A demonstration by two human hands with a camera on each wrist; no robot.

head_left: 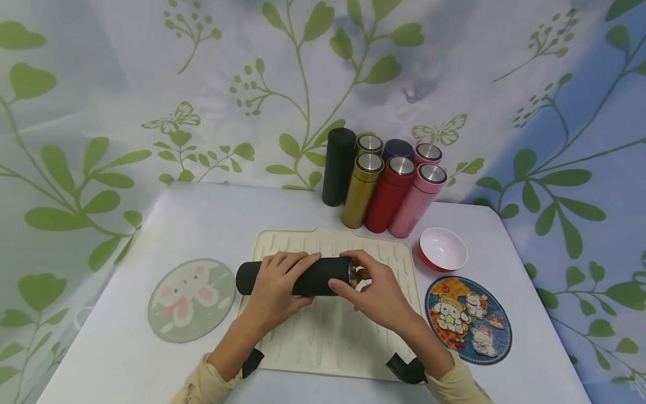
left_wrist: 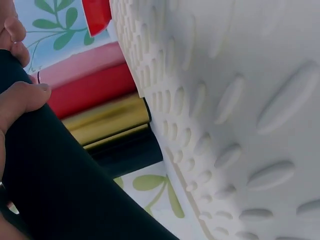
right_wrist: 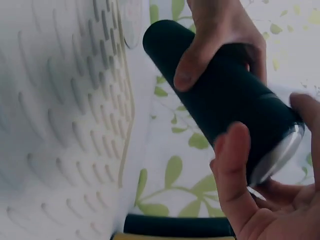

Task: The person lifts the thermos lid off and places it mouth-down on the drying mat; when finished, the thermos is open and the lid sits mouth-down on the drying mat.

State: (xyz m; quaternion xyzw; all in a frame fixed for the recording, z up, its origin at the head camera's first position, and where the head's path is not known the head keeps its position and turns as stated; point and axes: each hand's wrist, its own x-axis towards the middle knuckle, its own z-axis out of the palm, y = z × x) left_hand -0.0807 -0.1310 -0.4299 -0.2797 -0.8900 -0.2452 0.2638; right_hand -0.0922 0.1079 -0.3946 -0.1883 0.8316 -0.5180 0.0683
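A black thermos bottle lies sideways in the air over a cream ribbed mat. My left hand grips the middle of its body from above, the thumb stretched along the near side in the right wrist view. At the bottle's right end, my right hand curls its fingers and thumb round the silver-topped lid. In the left wrist view the dark bottle body crosses the lower left, above the mat's raised ridges.
Several upright thermos bottles stand behind the mat: black, gold, red, pink and a dark blue-topped one. Right of the mat are a red-and-white bowl and a round bear-patterned mat. A round rabbit mat lies left.
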